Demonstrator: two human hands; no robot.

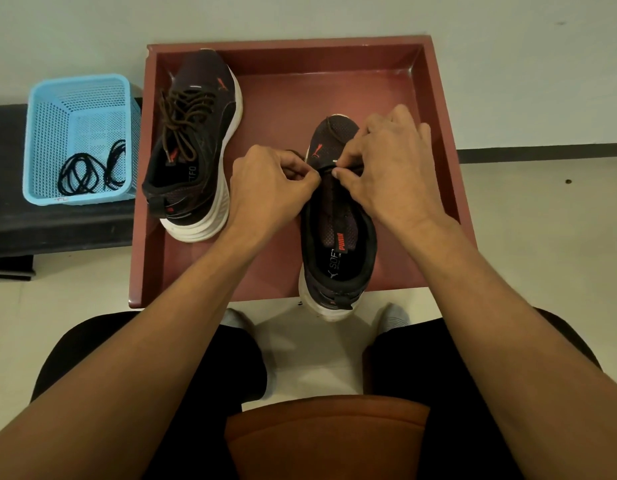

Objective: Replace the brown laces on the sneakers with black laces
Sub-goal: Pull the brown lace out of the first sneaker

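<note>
While both hands crowd the front eyelets, I read this as the tail end of unlacing the near sneaker [338, 258], which stands in the red tray [286, 46] with its heel hanging over the near rim. Its tongue lies bare, with no crossings along the throat. A thin strand [329, 123] loops over the toe, too fine for me to call its colour.

I have the left hand [269, 181] curled, thumb and forefinger pinched at the left edge of the throat. The right hand [386, 161] pinches at the same row from the other side. Whether a lace or only the shoe's fabric sits between those fingertips, I cannot tell.

The far sneaker [210, 161] lies on its side at the tray's left, its brown laces [182, 126] threaded and loosely tangled. The black laces [78, 174] wait coiled in the blue basket [78, 84] on the dark bench [57, 223], just beside the tray.

Next, I judge, the last strand must come free of the front holes, so one hand should steady the shoe while the other draws straight out. After that comes a reach left to the basket.
</note>
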